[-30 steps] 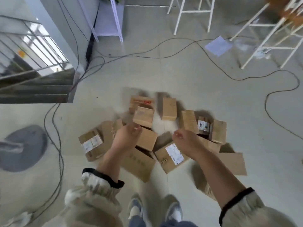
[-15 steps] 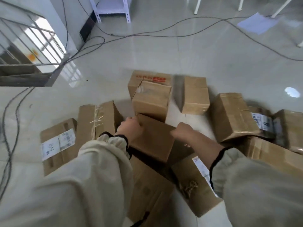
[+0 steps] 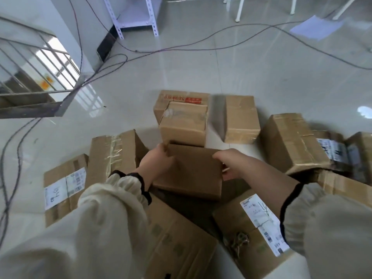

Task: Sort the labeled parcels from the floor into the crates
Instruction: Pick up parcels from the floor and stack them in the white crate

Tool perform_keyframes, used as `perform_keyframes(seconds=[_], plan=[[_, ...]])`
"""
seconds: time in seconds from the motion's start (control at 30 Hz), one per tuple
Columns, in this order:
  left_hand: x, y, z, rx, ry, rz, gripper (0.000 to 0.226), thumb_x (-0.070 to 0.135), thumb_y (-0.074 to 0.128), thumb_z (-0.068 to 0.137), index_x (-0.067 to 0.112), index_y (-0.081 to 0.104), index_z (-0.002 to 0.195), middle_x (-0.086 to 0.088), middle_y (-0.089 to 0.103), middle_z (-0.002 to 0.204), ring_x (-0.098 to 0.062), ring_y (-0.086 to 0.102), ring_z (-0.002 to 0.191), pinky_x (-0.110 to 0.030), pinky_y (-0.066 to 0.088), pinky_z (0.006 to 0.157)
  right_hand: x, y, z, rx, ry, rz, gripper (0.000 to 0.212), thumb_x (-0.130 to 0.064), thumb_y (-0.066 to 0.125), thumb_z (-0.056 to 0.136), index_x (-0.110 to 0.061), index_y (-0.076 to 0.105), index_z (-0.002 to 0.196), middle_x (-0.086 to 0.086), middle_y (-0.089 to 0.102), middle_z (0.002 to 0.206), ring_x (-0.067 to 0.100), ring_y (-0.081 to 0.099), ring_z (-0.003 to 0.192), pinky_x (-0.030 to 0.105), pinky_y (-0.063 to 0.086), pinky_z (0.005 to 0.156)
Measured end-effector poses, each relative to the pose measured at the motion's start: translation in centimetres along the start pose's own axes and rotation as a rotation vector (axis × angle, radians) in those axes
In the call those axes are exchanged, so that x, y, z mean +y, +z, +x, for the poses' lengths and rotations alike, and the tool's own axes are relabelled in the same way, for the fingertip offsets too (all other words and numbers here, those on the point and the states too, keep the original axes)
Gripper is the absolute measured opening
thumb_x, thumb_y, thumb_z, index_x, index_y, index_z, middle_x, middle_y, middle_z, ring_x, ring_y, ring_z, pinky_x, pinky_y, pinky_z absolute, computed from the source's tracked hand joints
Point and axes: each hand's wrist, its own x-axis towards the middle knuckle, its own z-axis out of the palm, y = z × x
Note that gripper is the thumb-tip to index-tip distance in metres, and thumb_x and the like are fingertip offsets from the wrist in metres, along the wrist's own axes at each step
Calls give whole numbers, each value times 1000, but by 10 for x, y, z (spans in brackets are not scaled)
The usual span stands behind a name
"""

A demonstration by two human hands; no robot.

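A plain brown cardboard parcel [image 3: 193,170] lies in the middle of a pile of parcels on the floor. My left hand [image 3: 156,163] grips its left edge, fingers curled over the far corner. My right hand [image 3: 234,165] grips its right edge, thumb on the side. Around it lie a taped parcel [image 3: 184,123] just beyond, a parcel with a white label [image 3: 64,188] at the left, and a labeled parcel [image 3: 255,226] near my right sleeve. No crate is in view.
More cardboard parcels [image 3: 291,141] crowd the right side. Cables [image 3: 181,47] trail across the glossy tiled floor. A stair railing [image 3: 40,63] drops away at the left. A white metal shelf [image 3: 136,15] and white table legs [image 3: 239,9] stand at the back.
I have bent down close to the pile. Both hands moved from above the parcels onto the two sides of the plain middle parcel and closed round its edges.
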Motion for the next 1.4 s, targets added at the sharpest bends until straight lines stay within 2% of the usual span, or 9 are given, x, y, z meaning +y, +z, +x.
perform_keyframes(seconds=[0.13, 0.23, 0.3, 0.47, 0.7, 0.9, 1.07, 1.2, 1.4], plan=[[-2, -4, 1, 19, -246, -369, 61, 53, 45, 92, 14, 36, 139, -10, 51, 129, -32, 54, 113, -47, 53, 85, 13, -2, 8, 43, -98, 52, 40, -28, 58, 90, -14, 44, 125, 10, 53, 119, 32, 54, 110, 45, 54, 87], [-2, -6, 2, 104, -226, -522, 60, 61, 40, 90, 13, 51, 124, -9, 56, 117, -30, 54, 107, -46, 52, 86, 15, -7, 11, 82, -161, 198, 53, -44, 56, 88, -12, 44, 129, 9, 57, 116, 29, 58, 102, 40, 54, 74], [-2, -1, 3, 175, -181, -571, 50, 60, 47, 88, 14, 54, 106, -3, 57, 98, -23, 56, 92, -46, 52, 87, 14, -10, 13, 138, -194, 237, 45, -42, 58, 88, -10, 51, 118, 8, 60, 105, 25, 59, 91, 34, 51, 63], [-20, 21, -9, 133, -122, -425, 30, 37, 65, 85, 13, 52, 95, -3, 55, 89, -11, 51, 74, -24, 41, 57, 36, -10, 19, 89, -169, 22, 30, -16, 69, 83, -2, 50, 103, 14, 59, 107, 29, 59, 99, 45, 54, 88], [-21, 19, -5, 22, -92, -372, 49, 27, 65, 88, 9, 49, 130, -4, 57, 114, -15, 52, 95, -28, 43, 81, 42, -9, 23, 17, -251, -98, 25, -15, 68, 84, -4, 58, 105, 14, 63, 106, 31, 61, 101, 46, 52, 92], [-32, 25, -10, 216, -50, -476, 10, 20, 59, 89, 12, 53, 86, -2, 53, 79, -20, 52, 80, -25, 37, 58, 39, -22, 18, 141, -485, -411, 19, -6, 71, 76, -12, 53, 82, 3, 54, 78, 20, 54, 76, 25, 41, 58], [-40, 42, -19, 34, -255, -736, 50, 56, 46, 90, 11, 58, 110, -3, 61, 94, -19, 58, 84, -28, 47, 66, 55, -20, 20, -38, -290, -670, 26, -2, 66, 76, -9, 54, 97, 7, 56, 86, 19, 56, 79, 21, 44, 59], [-46, 46, -9, -122, -273, -362, 65, 58, 51, 87, 9, 45, 128, -3, 57, 102, -21, 58, 91, -32, 51, 68, 60, -16, 22, -210, -133, -566, 29, 3, 62, 77, -4, 57, 105, 13, 64, 92, 21, 65, 82, 27, 56, 75], [-40, 41, -11, -140, -314, -369, 63, 58, 52, 87, 9, 46, 126, -2, 58, 91, -19, 61, 78, -33, 54, 64, 49, -35, 29, -385, 51, -221, 45, -17, 71, 79, -4, 53, 119, 19, 55, 128, 31, 56, 113, 35, 50, 89]])
